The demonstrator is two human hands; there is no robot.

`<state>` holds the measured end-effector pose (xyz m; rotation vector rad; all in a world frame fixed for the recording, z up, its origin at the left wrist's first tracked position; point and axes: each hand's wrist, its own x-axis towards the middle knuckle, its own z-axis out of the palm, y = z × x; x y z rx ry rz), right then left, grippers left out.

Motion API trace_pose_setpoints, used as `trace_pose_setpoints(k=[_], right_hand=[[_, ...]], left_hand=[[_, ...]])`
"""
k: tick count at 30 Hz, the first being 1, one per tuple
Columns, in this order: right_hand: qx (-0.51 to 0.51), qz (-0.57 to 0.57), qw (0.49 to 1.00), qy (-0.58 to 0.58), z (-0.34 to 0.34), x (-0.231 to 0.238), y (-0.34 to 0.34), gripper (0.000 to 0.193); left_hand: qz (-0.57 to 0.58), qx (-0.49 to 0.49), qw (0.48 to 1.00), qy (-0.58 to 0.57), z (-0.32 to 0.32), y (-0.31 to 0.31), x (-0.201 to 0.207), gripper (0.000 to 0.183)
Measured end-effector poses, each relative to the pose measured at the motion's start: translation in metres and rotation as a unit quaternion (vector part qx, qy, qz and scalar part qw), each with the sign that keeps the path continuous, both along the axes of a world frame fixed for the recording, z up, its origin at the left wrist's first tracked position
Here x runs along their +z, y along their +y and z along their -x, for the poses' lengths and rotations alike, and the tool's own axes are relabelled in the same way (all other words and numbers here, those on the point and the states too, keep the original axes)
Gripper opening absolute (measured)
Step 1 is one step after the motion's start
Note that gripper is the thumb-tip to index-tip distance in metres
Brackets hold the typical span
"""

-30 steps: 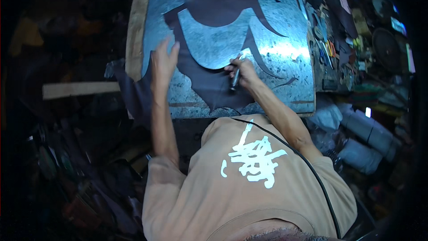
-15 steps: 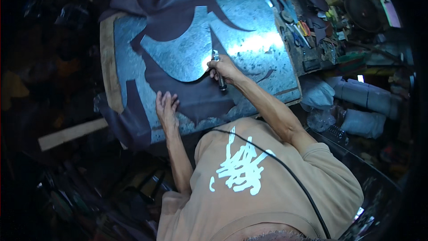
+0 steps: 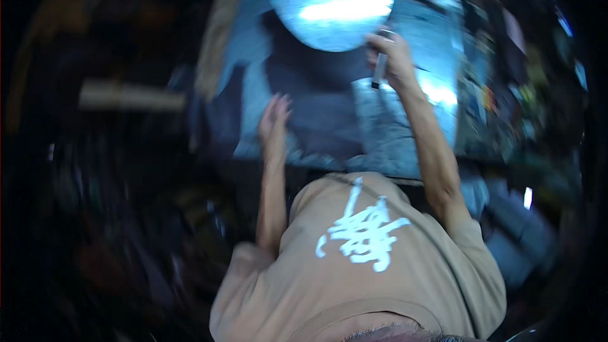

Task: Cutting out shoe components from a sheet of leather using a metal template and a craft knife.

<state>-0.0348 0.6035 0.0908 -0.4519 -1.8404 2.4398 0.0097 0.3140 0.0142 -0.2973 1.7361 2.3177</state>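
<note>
My right hand [image 3: 398, 60] is closed around a dark-handled knife [image 3: 379, 72]. Its handle points down towards me, while the blade is hidden by my fingers and motion blur. Just left of that hand lies a shiny silvery sheet [image 3: 320, 28] with a rounded lower edge, on top of dark purplish-brown leather [image 3: 316, 101]. My left hand [image 3: 275, 116], holding nothing, rests at the leather's left edge with its fingers extended. The leather covers part of a mottled metal worktop [image 3: 396, 130].
A wooden strip [image 3: 218, 38] borders the worktop's left side, and a pale board [image 3: 130, 95] sticks out further left. Another dark leather piece [image 3: 218, 111] hangs over the near left edge. Blurred tools and scraps crowd the right, with wrapped bundles [image 3: 516, 215] below.
The view has swung, so the worktop appears turned and higher in the picture. My right hand, still gripping the knife, now sits right of the sheet's curved edge. My left hand stays near the leather.
</note>
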Motion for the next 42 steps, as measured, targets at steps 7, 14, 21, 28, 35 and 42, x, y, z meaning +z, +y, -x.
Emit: trace_pose_setpoints(k=[7, 14, 21, 28, 35, 42], right_hand=[[0.097, 0.133, 0.981, -0.103, -0.049, -0.023, -0.181, 0.011], [0.299, 0.052, 0.936, -0.177, -0.076, -0.054, -0.184, 0.024], [0.196, 0.028, 0.950, -0.242, -0.120, -0.063, -0.118, 0.024], [0.040, 0.136, 0.956, -0.257, -0.168, -0.085, -0.059, 0.023], [-0.057, 0.091, 0.970, -0.220, -0.181, -0.077, -0.037, 0.026], [-0.239, 0.036, 0.950, -0.198, -0.207, -0.095, 0.050, 0.028]], left_hand=[[-0.172, 0.162, 0.969, 0.073, 0.021, -0.053, 0.025, 0.042], [0.025, 0.137, 0.990, 0.014, -0.004, -0.208, 0.013, 0.040], [0.479, 0.176, 0.859, -0.054, -0.005, -0.234, -0.041, 0.069], [0.391, 0.100, 0.912, -0.073, 0.047, -0.224, -0.025, 0.063], [0.592, 0.027, 0.805, -0.035, 0.069, -0.274, -0.050, 0.085], [0.559, -0.030, 0.828, -0.014, 0.086, -0.249, -0.033, 0.080]])
